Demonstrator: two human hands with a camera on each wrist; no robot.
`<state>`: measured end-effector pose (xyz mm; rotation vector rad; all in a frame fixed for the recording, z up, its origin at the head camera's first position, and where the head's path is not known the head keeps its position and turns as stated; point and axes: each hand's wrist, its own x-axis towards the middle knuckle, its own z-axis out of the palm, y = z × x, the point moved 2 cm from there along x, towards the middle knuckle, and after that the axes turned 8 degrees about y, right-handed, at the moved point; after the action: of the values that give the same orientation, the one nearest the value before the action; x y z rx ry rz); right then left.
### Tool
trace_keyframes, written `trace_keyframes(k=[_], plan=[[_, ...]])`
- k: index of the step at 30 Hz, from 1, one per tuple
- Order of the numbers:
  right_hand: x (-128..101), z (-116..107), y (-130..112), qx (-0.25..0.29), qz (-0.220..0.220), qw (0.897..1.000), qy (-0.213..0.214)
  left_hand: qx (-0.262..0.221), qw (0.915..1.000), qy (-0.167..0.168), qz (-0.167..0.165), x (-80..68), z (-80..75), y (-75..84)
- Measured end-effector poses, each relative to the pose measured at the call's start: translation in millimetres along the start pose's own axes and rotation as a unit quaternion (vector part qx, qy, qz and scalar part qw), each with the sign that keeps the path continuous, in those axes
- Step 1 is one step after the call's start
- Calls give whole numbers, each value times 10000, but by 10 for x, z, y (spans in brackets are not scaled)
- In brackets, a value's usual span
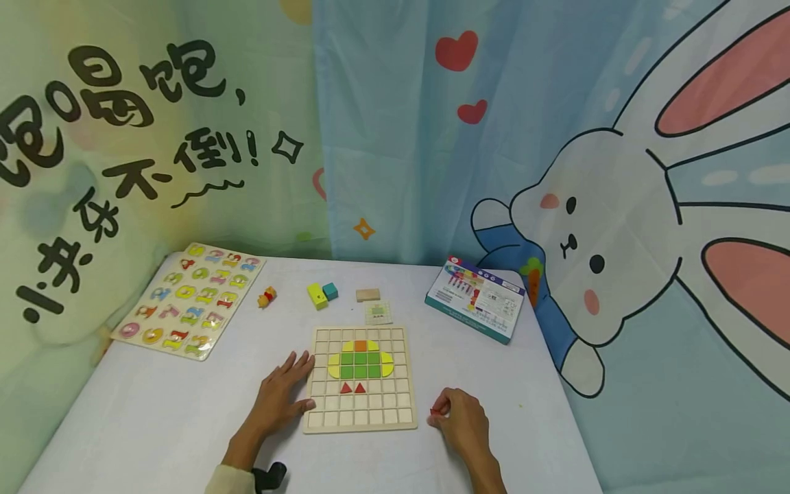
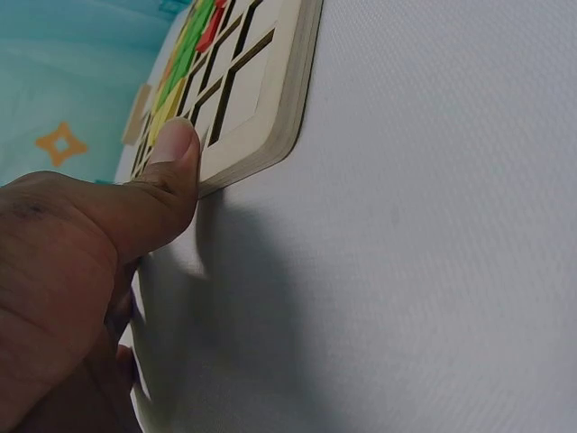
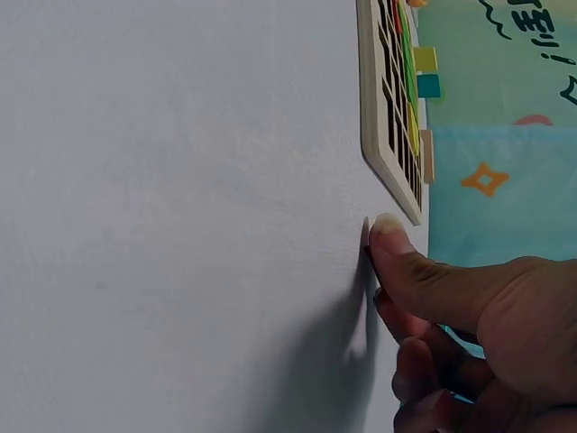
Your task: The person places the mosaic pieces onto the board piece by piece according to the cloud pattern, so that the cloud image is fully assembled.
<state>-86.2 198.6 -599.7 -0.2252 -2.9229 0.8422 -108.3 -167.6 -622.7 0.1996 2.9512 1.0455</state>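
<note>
From the head view, a wooden grid board (image 1: 360,379) lies flat near the front edge of the desk (image 1: 154,412), its cells partly filled with green, yellow and orange tiles and two red triangles. The left hand (image 1: 285,391) rests against the board's left edge, fingers spread flat and straight, the thumb at the front left corner. The right hand (image 1: 459,417) sits on the desk just right of the board, its fingers curled and pinching a small red piece (image 1: 434,411). A number puzzle (image 1: 188,298) lies at the back left corner, a box (image 1: 475,297) towards the back right, and loose blocks (image 1: 322,294) behind the board.

The left wrist view shows the thumb (image 2: 171,167) pressed on the board's rim (image 2: 279,117); the board looks stiff, thick and light, best steadied at its edges.

The right wrist view shows the thumb (image 3: 397,248) tip down on the desk, the red piece mostly hidden beneath it. That piece seems tiny, thin and easily dropped, so a fingertip pinch on its edges suits it.
</note>
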Motion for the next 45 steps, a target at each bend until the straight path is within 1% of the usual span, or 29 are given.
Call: trace_keyframes(k=[9,12,15,19,23,27,30,35,39,45], plan=[[-25,-11,-96,-3,-330,9995,-19,49,10000,40,19,5,-7,-3],[-20,14,-133,202,-283,9994,66,69,10000,-12,8,6,-6,-14],[-11,60,-182,580,-235,9980,133,61,10000,-59,-24,4,-4,-16],[-9,126,-286,942,-471,9944,101,83,9999,-64,-34,1,-2,-12],[-10,180,-397,1103,-675,9916,32,64,10000,-21,2,0,0,-6],[-1,220,-500,1261,-739,9892,72,42,10000,13,31,2,4,-3],[19,250,-575,1344,-821,9875,101,77,10000,-21,18,6,2,-13],[76,320,-701,1361,-827,9870,216,99,9999,-59,0,13,-7,-26],[129,418,-796,1349,-758,9876,251,35,10000,27,25,10,-5,-15],[162,567,-884,1141,-908,9891,212,19,9999,148,55,1,11,-2]])
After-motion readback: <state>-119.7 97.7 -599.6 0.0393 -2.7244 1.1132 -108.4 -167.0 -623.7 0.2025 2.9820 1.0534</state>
